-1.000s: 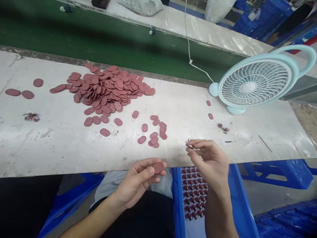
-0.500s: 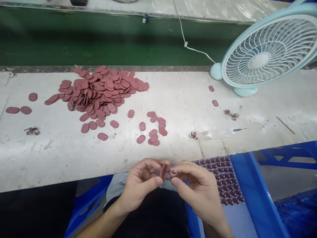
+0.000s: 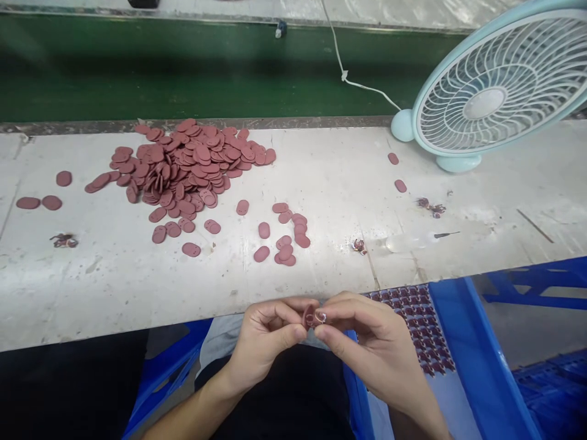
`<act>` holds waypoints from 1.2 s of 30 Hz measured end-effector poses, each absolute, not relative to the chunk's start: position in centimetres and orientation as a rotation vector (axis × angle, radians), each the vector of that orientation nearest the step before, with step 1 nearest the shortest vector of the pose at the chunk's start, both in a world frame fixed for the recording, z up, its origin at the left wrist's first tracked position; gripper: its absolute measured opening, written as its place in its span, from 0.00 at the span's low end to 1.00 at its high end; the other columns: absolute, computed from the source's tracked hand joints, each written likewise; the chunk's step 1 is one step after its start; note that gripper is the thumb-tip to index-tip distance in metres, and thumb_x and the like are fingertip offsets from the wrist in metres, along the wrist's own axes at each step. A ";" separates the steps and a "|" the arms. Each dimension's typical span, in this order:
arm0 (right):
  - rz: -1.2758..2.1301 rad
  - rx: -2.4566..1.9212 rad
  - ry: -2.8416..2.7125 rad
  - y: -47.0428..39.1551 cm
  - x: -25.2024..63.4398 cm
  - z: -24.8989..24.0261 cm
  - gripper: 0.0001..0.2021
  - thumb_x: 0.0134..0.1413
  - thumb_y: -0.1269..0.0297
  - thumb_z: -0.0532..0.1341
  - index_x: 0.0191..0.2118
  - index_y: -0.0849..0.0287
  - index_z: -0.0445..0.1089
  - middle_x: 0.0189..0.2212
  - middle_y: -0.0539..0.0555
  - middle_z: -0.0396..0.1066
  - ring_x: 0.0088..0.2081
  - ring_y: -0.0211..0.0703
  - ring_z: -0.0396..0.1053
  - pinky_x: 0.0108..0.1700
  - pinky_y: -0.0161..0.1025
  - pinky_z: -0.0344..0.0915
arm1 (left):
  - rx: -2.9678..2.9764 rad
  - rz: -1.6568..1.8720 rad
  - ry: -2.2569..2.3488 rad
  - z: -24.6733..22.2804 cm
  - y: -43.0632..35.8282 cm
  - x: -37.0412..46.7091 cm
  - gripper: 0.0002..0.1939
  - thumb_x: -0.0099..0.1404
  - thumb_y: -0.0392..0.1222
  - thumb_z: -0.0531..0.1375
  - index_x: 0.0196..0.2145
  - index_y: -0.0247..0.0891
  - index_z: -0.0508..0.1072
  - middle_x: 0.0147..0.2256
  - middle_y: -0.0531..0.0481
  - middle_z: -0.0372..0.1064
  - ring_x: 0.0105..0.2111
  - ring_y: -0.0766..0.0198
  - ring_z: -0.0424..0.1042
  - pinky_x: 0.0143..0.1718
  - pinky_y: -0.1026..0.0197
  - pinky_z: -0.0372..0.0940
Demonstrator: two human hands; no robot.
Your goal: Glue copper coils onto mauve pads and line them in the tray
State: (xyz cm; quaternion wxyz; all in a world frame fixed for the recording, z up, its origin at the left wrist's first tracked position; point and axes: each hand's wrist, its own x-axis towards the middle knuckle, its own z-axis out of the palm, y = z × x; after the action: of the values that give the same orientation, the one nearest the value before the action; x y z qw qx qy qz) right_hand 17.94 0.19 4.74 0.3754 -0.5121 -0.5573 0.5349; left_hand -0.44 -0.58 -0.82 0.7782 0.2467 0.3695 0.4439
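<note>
Close to the table's front edge, my left hand (image 3: 270, 333) pinches a reddish-brown oval disc (image 3: 308, 315) between thumb and fingers, turned on edge. Facing it, my right hand (image 3: 367, 333) pinches a small brown-and-white figure-like piece (image 3: 320, 317). The piece meets the face of the disc; whether they are joined I cannot tell. Past my hands lies a loose group of similar oval discs (image 3: 285, 252), and a large pile of them (image 3: 192, 162) sits farther left. One more small piece (image 3: 359, 246) rests on the table above my right hand.
A light-blue fan (image 3: 486, 104) stands at the back right, its white cord (image 3: 367, 91) running behind. Below the table's right part, a blue crate (image 3: 486, 354) holds rows of small brown pieces (image 3: 424, 333). Small brown pieces (image 3: 64, 240) also lie at the far left.
My two hands have come closer together, bringing the small piece against the disc. The whole view has shifted slightly.
</note>
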 end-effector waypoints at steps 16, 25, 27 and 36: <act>1.615 -1.239 -0.936 -0.3 16.6 3.2 0.05 0.56 0.69 0.69 0.39 0.53 0.78 0.38 0.52 0.80 0.39 0.41 0.78 0.43 0.37 0.75 | 0.500 1.071 0.826 -0.5 -1.0 0.5 0.04 0.62 0.36 0.67 0.30 0.41 0.82 0.44 0.47 0.81 0.49 0.56 0.77 0.56 0.53 0.67; 1.577 -1.208 -0.923 -0.3 16.2 3.1 0.05 0.56 0.69 0.69 0.39 0.55 0.77 0.37 0.52 0.80 0.38 0.40 0.78 0.41 0.36 0.75 | 0.536 1.075 0.831 -0.7 -1.1 0.4 0.06 0.64 0.34 0.65 0.31 0.41 0.81 0.46 0.47 0.80 0.50 0.53 0.76 0.55 0.50 0.68; 1.590 -1.196 -0.907 -0.2 16.0 3.1 0.05 0.56 0.68 0.69 0.39 0.55 0.78 0.36 0.52 0.79 0.38 0.41 0.78 0.40 0.37 0.76 | 0.544 1.089 0.829 -0.7 -1.1 0.5 0.05 0.64 0.34 0.65 0.31 0.41 0.80 0.47 0.47 0.79 0.51 0.53 0.75 0.54 0.51 0.69; 1.250 -1.308 -0.785 -4.3 22.2 0.4 0.07 0.59 0.67 0.66 0.43 0.51 0.76 0.40 0.54 0.75 0.35 0.41 0.75 0.36 0.38 0.77 | 1.537 1.042 1.330 0.4 3.4 -3.8 0.13 0.60 0.37 0.69 0.44 0.44 0.80 0.52 0.44 0.73 0.53 0.50 0.71 0.57 0.49 0.65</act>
State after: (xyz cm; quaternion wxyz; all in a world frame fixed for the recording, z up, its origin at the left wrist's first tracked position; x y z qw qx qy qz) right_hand 22.19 -4.26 0.38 0.5519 -0.5531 -0.3318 0.5286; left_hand -3.80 3.36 0.36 0.4154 0.6121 0.5297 0.4150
